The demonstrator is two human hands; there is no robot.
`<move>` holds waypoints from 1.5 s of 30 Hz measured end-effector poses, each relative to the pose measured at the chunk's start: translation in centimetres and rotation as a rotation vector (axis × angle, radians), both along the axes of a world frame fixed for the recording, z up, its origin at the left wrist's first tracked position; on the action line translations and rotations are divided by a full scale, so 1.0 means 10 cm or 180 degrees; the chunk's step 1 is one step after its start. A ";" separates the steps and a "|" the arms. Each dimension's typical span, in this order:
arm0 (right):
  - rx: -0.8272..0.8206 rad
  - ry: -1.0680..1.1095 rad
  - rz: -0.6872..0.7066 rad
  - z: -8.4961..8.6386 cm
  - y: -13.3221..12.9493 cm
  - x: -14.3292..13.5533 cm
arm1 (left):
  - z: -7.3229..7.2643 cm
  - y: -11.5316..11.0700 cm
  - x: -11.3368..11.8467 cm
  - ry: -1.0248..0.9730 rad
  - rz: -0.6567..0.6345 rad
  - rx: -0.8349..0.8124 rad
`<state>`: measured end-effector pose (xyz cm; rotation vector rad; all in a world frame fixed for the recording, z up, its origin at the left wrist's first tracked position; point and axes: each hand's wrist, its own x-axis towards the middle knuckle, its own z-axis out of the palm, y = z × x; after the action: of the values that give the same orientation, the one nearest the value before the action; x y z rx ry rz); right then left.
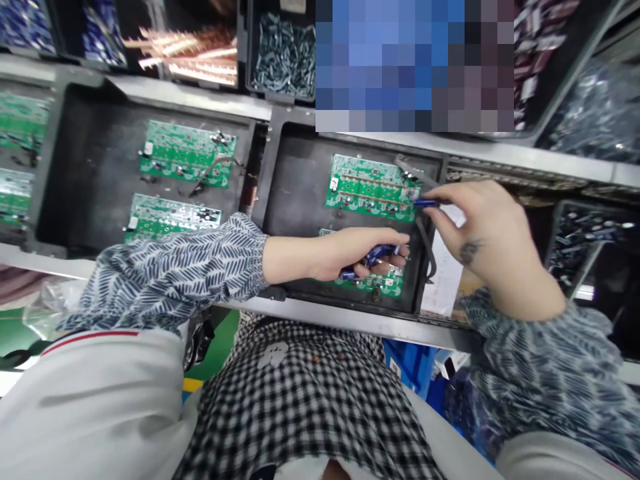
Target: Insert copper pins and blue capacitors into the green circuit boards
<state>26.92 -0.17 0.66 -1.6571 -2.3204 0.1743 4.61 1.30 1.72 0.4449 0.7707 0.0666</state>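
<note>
The right hand (pixel 493 240) has its thumb and forefinger nearly closed, pinching one small blue cylindrical capacitor (pixel 425 203) by its end, with the rest of the part poking out beyond the fingertips. It should be very light and stiff, its smooth sleeve a little slippery, so a gentle pinch around the body looks right; any wire leads would probably bend easily, though whether it has them is too small to tell. Its skin is deep blue and glossy, with paler marks that blur. Just past those fingertips lies the right edge of the upper green circuit board (pixel 373 190); whether part and board touch, I cannot tell. Nearer the body than the pinch, the left hand (pixel 367 253) is half curled around a loose bunch of similar blue capacitors (pixel 383 252), lying at mixed angles, and these could roll out if the fingers slacken. Beneath the left fingers a lower green circuit board (pixel 395 285) shows in part, and around both boards runs the black tray (pixel 295 167).
</note>
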 end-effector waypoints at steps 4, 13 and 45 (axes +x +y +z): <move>-0.0226 -0.0536 0.0076 -0.11 0.21 0.04 | 0.01 -0.01 0.03 -0.0097 -0.0247 0.0417; -0.0274 -0.0701 0.0329 -0.11 0.29 0.10 | -0.14 -0.05 -0.03 -0.0234 -0.0530 0.0844; -0.0293 -0.0573 -0.0348 -0.09 -0.03 -0.07 | -0.17 -0.01 -0.01 0.0259 -0.0270 0.0826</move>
<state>26.21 -0.45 -0.24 -1.9119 -2.3737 0.1148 4.48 1.20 0.04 0.7300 0.8257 0.0702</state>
